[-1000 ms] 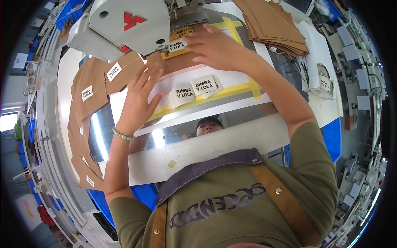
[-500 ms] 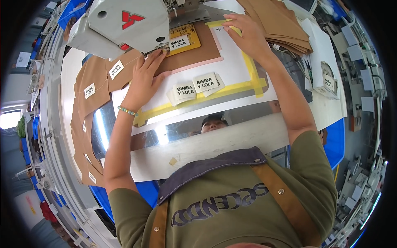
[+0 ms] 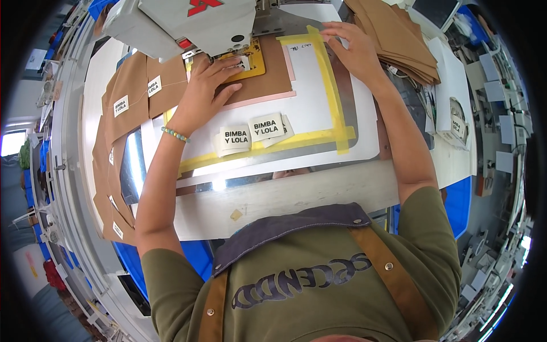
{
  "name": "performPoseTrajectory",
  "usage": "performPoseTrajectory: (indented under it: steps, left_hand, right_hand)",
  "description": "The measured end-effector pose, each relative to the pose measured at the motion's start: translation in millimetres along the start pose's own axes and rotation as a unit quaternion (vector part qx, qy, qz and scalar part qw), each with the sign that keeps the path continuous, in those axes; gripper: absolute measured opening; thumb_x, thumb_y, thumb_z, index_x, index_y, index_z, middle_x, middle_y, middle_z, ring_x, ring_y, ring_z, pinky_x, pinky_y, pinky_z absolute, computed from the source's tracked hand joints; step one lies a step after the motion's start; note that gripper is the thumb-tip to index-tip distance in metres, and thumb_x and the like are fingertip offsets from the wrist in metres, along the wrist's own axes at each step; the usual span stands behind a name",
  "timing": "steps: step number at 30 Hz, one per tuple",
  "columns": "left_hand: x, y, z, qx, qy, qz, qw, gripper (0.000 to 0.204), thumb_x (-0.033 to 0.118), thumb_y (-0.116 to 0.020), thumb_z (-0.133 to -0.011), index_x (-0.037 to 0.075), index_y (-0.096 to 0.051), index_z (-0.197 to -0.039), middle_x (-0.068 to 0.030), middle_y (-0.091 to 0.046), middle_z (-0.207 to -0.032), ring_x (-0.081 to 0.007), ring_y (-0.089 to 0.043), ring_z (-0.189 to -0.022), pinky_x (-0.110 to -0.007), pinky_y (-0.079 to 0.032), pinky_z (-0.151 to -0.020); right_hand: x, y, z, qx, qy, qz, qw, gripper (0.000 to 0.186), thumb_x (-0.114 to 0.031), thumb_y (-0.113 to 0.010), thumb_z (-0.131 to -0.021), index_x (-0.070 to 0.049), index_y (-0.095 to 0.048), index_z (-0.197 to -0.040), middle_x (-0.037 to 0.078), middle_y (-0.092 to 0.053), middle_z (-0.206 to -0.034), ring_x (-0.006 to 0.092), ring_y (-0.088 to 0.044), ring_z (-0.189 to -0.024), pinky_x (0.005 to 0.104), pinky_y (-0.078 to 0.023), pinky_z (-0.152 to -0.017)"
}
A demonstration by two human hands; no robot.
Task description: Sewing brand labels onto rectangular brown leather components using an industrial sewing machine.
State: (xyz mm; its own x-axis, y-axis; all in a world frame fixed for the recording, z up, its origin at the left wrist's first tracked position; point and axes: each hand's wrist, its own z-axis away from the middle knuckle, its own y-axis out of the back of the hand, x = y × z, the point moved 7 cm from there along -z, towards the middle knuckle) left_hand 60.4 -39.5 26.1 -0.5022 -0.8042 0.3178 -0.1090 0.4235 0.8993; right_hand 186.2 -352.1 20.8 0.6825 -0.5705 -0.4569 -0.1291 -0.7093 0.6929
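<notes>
My left hand (image 3: 206,91) lies with fingers stretched out at the yellow template plate (image 3: 257,64), close under the sewing machine head (image 3: 188,25). Its fingers partly cover the white label in the plate's opening. Beneath the plate is a brown panel (image 3: 274,80), edged in pink on a white sheet (image 3: 317,105) bordered with yellow tape. My right hand (image 3: 354,54) is open with fingers apart, by the tape's far right corner; whether its fingertips touch the sheet I cannot tell. Loose white printed labels (image 3: 235,138) rest on the sheet, nearer to me.
Brown panels with labels (image 3: 121,106), joined by thread, hang over the table's left side. A stack of brown panels (image 3: 393,37) lies at the far right, beside a white box (image 3: 453,108) holding labels. Blue bins (image 3: 458,208) stand below the table (image 3: 296,196).
The taped sheet, with its plate and loose labels, has shifted left and toward me relative to the machine head. My left fingers now cover more of the plate's label. The view has shifted slightly.
</notes>
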Motion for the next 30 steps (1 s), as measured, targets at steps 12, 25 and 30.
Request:
performPoseTrajectory:
  steps: [12,25,30]
  left_hand:
    - [-0.8,-1.9,1.0,0.006,-0.004,-0.004,1.0,0.039,0.016,-0.075,-0.1,0.007,-0.076,-0.138,-0.004,-0.067,-0.154,-0.0339,-0.055,-0.132,-0.045,-0.045,-0.121]
    - [-6.8,-5.8,-6.9,0.004,0.0,-0.012,1.0,0.043,0.022,-0.074,-0.102,0.01,-0.073,-0.143,-0.0072,-0.066,-0.155,-0.0369,-0.055,-0.13,-0.045,-0.046,-0.119]
    - [-16.1,-3.1,-5.9,0.019,0.035,-0.003,0.999,0.047,0.026,-0.075,-0.101,0.008,-0.07,-0.145,-0.0139,-0.071,-0.145,-0.0374,-0.056,-0.136,-0.048,-0.04,-0.122]
  right_hand:
    - [-201.9,143.6,21.1,-0.046,0.271,-0.148,0.95,0.029,-0.025,-0.059,-0.114,-0.004,-0.077,-0.122,0.009,-0.079,-0.102,0.0238,-0.072,-0.084,0.0372,-0.059,-0.073]
    - [-292.8,203.3,71.0,0.027,0.248,-0.182,0.951,0.019,-0.04,-0.065,-0.108,-0.024,-0.076,-0.104,-0.011,-0.067,-0.083,0.0057,-0.06,-0.075,0.0291,-0.048,-0.068]
    - [-294.9,210.9,81.3,0.147,0.286,-0.242,0.915,0.02,-0.042,-0.065,-0.107,-0.026,-0.077,-0.108,-0.009,-0.066,-0.083,0.0056,-0.059,-0.073,0.028,-0.049,-0.07]
